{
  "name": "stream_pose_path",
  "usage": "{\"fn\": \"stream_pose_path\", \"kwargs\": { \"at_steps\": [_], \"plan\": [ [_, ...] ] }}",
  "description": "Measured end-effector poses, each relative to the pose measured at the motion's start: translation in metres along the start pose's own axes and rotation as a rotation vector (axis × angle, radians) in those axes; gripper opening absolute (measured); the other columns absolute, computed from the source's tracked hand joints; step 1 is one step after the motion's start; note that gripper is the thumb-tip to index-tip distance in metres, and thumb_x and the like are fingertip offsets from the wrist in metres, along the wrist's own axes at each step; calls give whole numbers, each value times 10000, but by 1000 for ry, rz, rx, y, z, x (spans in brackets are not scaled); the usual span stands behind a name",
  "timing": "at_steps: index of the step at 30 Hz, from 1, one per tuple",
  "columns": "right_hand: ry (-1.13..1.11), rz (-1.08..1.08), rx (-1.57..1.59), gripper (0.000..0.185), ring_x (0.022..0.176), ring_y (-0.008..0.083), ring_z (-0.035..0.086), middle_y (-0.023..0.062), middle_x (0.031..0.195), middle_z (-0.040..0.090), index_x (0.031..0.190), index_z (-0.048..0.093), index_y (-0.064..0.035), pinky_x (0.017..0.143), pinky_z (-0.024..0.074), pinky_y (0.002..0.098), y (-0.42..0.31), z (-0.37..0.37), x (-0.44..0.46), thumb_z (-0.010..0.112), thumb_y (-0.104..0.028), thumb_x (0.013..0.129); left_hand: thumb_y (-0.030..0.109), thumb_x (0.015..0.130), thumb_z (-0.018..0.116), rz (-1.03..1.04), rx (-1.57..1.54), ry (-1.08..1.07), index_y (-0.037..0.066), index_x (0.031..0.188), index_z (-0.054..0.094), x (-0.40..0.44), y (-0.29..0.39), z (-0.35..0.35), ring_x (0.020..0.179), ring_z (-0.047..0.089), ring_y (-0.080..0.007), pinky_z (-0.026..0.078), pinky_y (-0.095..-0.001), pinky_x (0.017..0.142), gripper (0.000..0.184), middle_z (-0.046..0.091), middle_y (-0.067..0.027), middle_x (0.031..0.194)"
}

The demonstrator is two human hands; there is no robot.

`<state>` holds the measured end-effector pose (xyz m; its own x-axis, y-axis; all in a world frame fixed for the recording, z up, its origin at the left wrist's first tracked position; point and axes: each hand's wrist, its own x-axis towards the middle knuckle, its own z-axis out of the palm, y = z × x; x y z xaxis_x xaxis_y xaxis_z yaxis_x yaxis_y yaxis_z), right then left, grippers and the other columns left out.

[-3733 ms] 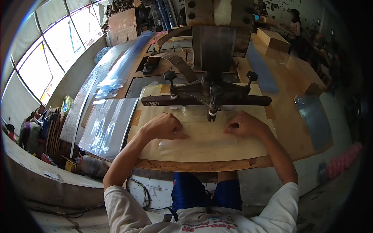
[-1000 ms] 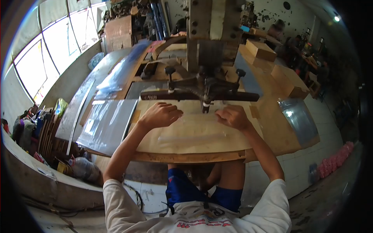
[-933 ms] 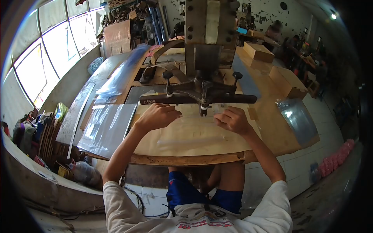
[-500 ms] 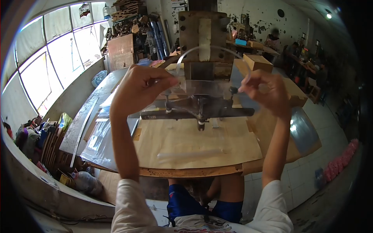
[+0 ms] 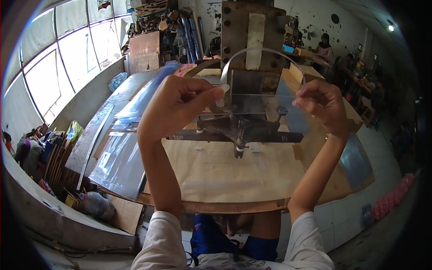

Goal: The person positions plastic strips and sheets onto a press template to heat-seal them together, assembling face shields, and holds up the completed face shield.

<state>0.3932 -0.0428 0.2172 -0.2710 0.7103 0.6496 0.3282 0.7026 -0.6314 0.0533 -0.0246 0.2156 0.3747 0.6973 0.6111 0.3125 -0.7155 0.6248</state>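
A clear plastic strip (image 5: 225, 67) is bent into an arch in front of the upright press machine (image 5: 228, 40). My left hand (image 5: 177, 105) pinches its left end between thumb and fingers, where a small whitish tip shows. My right hand (image 5: 325, 105) is closed on the other end, fingertips together. Between my hands, a see-through panel (image 5: 265, 104) shows in front of the machine; whether it is held or fixed there I cannot tell. Below it runs the machine's dark crossbar (image 5: 270, 137). Another clear strip (image 5: 220, 185) lies flat on the brown board (image 5: 216, 166).
Clear plastic sheets (image 5: 119, 162) are stacked left of the board, with bluish film (image 5: 150, 92) behind. A metal ruler-like strip (image 5: 95, 146) lies farther left. At right are a cardboard box (image 5: 310, 72) and a bluish sheet (image 5: 355, 157). A person (image 5: 323, 47) is in the background.
Both hands, still holding the bent strip, show slightly farther right and a little lower. The whole view has shifted slightly too. The strip stays arched.
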Motion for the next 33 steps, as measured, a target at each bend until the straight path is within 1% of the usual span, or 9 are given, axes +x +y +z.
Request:
{"fn": "stream_pose_path", "kwargs": {
  "at_steps": [5,13,15,17,19,22,26,29,33],
  "plan": [
    [-13,28,35,111,822,111,722,72,895,743,972,706,8,722,550,220,-3,3,-2,735,-51,882,183,933,751,56,-87,-26,-16,922,775,5,-13,1,533,465,12,333,-204,463,200,671,19,661],
    [-247,54,100,81,803,113,717,49,898,736,985,691,-31,739,561,245,-2,5,-29,718,-47,910,144,877,799,53,3,-304,-3,915,764,-5,4,-7,522,525,-13,375,-210,460,155,660,4,643],
    [-295,60,26,158,744,99,709,36,813,731,998,701,-41,684,544,237,-13,3,-54,771,-139,895,173,896,779,130,-32,-339,11,905,757,-11,12,4,495,537,-37,390,-234,448,163,657,-14,624],
    [-369,140,-25,226,702,96,701,28,755,722,992,708,-44,641,531,235,-28,-7,-79,804,-213,875,256,951,694,331,96,-391,61,880,714,-16,29,24,466,611,-237,455,-357,454,209,639,-73,591],
    [-389,196,-2,284,654,98,688,23,716,715,959,720,-44,598,516,243,-27,-28,-109,811,-291,852,131,956,690,426,155,-493,35,903,663,-22,50,42,493,640,-157,462,-326,458,113,679,-61,649],
    [-344,141,40,362,602,111,673,35,707,720,877,731,-37,551,505,260,-14,-55,-167,802,-389,830,154,947,701,429,87,-602,45,950,665,-18,56,72,544,685,-172,508,-314,497,115,711,-75,692],
    [-229,502,-37,348,582,119,656,62,664,690,809,727,-8,518,489,255,-17,-83,-273,837,-338,826,143,945,698,366,42,-504,48,986,672,-4,30,77,673,745,-176,571,-286,593,107,745,-97,773],
    [-48,1079,-61,282,598,98,610,28,706,676,851,739,1,536,473,265,15,-111,-400,787,-273,902,193,946,710,154,-10,-406,39,1000,699,-9,35,30,737,747,-198,561,-295,628,164,746,-92,805],
    [134,1513,-154,241,591,82,546,3,704,639,961,740,-5,531,428,264,40,-121,-554,689,-240,969,69,886,759,279,-77,-310,-38,986,698,-37,18,-31,654,734,-190,547,-273,573,159,723,-119,804]
  ]
}}
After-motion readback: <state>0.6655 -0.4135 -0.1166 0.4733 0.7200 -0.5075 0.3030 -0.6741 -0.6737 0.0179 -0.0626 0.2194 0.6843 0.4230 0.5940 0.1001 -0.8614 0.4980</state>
